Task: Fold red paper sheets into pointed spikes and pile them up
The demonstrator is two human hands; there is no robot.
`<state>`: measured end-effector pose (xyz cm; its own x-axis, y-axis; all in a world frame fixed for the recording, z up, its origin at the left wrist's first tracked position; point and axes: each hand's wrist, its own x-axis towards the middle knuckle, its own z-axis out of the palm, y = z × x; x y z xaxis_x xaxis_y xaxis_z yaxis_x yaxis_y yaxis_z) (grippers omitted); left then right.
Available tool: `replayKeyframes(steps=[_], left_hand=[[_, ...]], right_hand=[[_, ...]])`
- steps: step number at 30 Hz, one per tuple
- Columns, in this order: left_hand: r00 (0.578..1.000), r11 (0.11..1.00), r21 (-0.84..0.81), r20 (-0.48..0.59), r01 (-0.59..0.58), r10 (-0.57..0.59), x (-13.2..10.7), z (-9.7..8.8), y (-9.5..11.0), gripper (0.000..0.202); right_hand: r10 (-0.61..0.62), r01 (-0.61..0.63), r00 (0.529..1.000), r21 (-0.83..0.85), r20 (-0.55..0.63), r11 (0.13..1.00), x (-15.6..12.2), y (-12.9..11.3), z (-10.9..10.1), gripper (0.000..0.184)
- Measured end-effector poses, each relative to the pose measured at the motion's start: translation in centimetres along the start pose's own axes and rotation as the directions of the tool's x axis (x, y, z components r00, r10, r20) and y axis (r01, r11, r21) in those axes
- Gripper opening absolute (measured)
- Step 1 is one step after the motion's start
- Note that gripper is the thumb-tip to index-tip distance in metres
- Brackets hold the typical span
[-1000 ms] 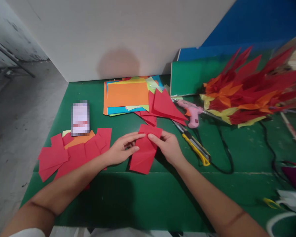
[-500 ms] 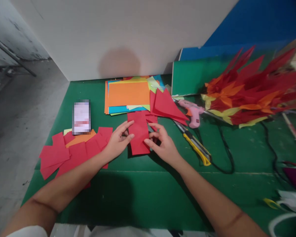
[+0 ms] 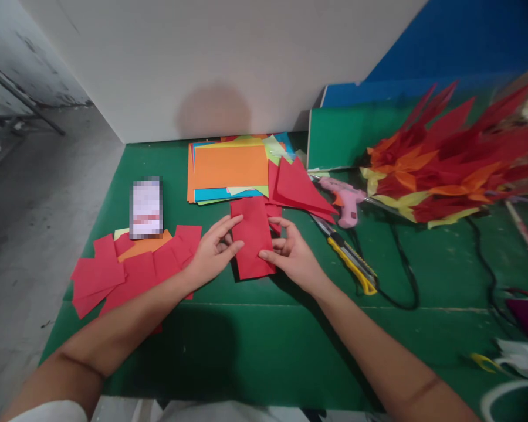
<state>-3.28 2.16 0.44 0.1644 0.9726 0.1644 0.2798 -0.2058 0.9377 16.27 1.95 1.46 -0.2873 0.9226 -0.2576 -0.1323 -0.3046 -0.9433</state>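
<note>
A red rectangle of paper (image 3: 253, 234) is held between my two hands, just above the green table. My left hand (image 3: 217, 246) pinches its left edge with thumb and fingers. On the other side, my right hand (image 3: 293, 252) grips the right edge, its thumb on the front face and fingers behind. Behind the sheet, a bit more red paper shows on the table. Red paper pieces (image 3: 136, 269) lie scattered near my left forearm. Past the held sheet lie folded red triangles (image 3: 297, 187) and a pile of coloured paper topped by an orange sheet (image 3: 231, 167).
A yellow utility knife (image 3: 352, 266) and a pink glue gun (image 3: 345, 199) with a black cord lie to the right. Further right stands a red and orange paper flame shape (image 3: 444, 158). A phone (image 3: 146, 208) rests at the left. A white board (image 3: 268, 70) rises behind the green table (image 3: 273, 351).
The red rectangle has shifted slightly right and tilted a little, its lower end swinging right. Both hands have kept hold of it and moved slightly with it.
</note>
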Motion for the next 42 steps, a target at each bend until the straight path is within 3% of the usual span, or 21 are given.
replayKeyframes(steps=[11, 17, 24, 33, 39, 42], left_hand=[[1.0, 0.999, -0.052, 0.024, 0.017, -0.015, 0.1, -0.1, 0.0, 0.046], [0.99, 0.982, -0.155, 0.108, 0.106, -0.09, 0.0, -0.2, 0.1, 0.058], [0.965, 0.945, -0.248, 0.206, 0.213, -0.163, 0.2, -0.4, 0.6, 0.066], [0.972, 0.945, -0.28, 0.204, 0.172, -0.116, 0.4, -0.4, 0.1, 0.062], [0.987, 0.98, -0.177, 0.148, 0.094, -0.068, 0.7, -1.0, 0.1, 0.058], [0.986, 0.991, -0.075, 0.126, 0.115, -0.105, 0.7, -1.2, 0.1, 0.06]], right_hand=[[-0.027, 0.026, 0.999, -0.031, -0.026, 0.999, 0.0, 0.0, -0.1, 0.074], [-0.066, 0.064, 0.997, -0.062, -0.039, 0.996, 0.1, 0.0, -0.1, 0.072], [-0.023, 0.023, 1.0, -0.028, 0.012, 0.999, 0.1, 0.1, -0.3, 0.076], [-0.035, 0.037, 0.999, -0.057, 0.029, 0.998, 0.2, 0.1, -0.4, 0.079], [-0.016, 0.025, 0.998, -0.159, 0.054, 0.987, -0.1, 0.3, -0.1, 0.082], [-0.156, 0.162, 0.987, -0.4, 0.048, 0.902, -0.4, 0.4, -0.1, 0.064]])
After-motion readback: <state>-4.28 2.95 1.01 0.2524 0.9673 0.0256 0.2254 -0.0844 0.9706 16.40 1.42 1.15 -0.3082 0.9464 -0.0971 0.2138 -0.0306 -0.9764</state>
